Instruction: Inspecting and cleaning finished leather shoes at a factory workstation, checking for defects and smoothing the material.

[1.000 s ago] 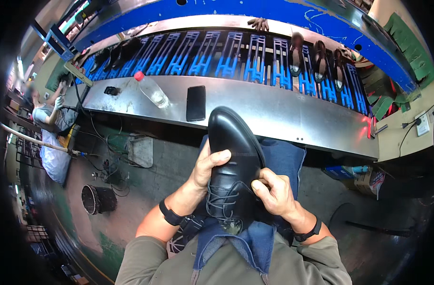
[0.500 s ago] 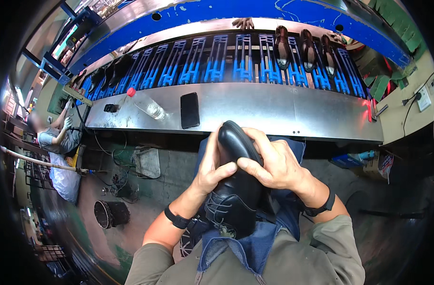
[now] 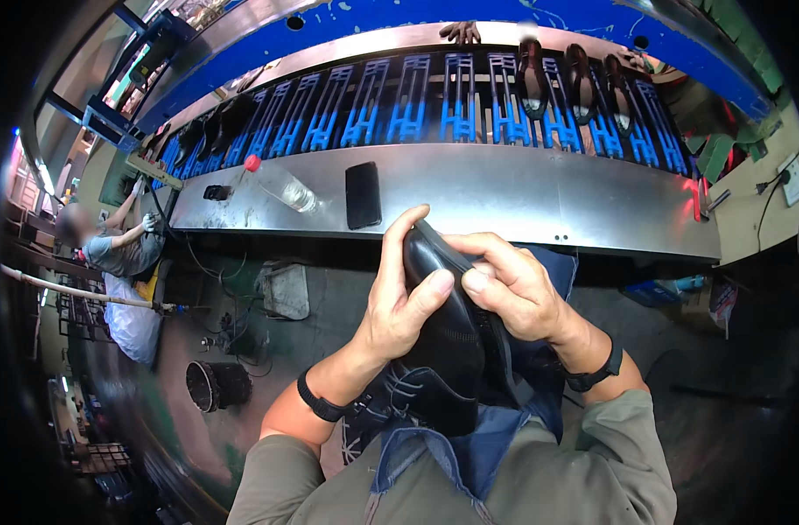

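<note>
A black lace-up leather shoe rests on my lap over a blue denim apron, toe pointing away from me. My left hand grips the shoe's left side, thumb across the toe. Pressed on the right side of the toe, my right hand has its fingers meeting the left thumb. Both wrists wear black bands. The shoe's laces show at its near end.
A steel bench runs in front of me with a black phone and a clear bottle with a red cap. Behind it blue conveyor racks carry several dark shoes. A seated co-worker is at the left.
The shoe has turned in my lap and both hands have slid up onto its toe. My right hand moved from the heel side to the front.
</note>
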A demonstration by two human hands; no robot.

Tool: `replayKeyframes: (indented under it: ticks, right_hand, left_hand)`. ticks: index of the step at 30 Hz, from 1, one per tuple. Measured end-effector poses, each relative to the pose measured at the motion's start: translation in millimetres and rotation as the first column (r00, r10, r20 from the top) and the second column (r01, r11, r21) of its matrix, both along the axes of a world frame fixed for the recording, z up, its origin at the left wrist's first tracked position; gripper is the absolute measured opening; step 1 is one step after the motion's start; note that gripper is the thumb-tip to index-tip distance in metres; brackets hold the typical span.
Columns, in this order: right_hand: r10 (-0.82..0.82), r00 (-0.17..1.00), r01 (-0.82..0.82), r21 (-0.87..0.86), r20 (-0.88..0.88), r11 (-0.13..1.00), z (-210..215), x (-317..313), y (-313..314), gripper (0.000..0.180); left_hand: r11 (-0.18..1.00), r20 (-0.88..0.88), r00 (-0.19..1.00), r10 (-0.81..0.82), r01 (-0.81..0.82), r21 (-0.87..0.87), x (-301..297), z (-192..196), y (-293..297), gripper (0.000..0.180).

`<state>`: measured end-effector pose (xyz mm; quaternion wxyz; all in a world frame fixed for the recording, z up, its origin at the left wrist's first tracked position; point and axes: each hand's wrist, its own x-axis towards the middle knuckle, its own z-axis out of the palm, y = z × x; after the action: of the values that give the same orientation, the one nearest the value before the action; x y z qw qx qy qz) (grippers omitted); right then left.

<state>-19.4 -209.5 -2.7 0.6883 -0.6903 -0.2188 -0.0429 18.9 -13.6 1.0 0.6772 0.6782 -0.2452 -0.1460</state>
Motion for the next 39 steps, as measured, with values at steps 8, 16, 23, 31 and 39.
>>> replayKeyframes:
  ticks: [8, 16, 23, 31, 39]
  right_hand:
    - [-0.026, 0.967, 0.129, -0.398, 0.255, 0.908, 16, 2, 5, 0.070]
    - [-0.066, 0.986, 0.125, -0.424, 0.151, 0.897, 13, 5, 4, 0.047]
    - [0.060, 0.998, -0.062, 0.082, 0.021, 0.995, -5, 15, 8, 0.031]
    - [0.112, 0.989, -0.032, -0.587, 0.101, 0.809, 10, 5, 8, 0.077]
    - [0.073, 0.997, -0.078, -0.260, -0.027, 0.963, -30, -16, 1, 0.059]
  left_hand:
    - [0.998, -0.088, 0.995, 0.036, -0.041, -0.053, -3, -11, 5, 0.079]
    - [0.998, 0.025, 0.998, 0.052, -0.052, 0.029, 3, -14, 2, 0.074]
    - [0.997, -0.038, 0.999, 0.014, -0.017, -0.078, 2, -19, 6, 0.073]
    - [0.992, -0.184, 0.976, 0.112, -0.121, -0.039, -5, -40, 15, 0.069]
    - [0.992, -0.198, 0.975, 0.096, -0.110, -0.063, 2, -58, 6, 0.077]
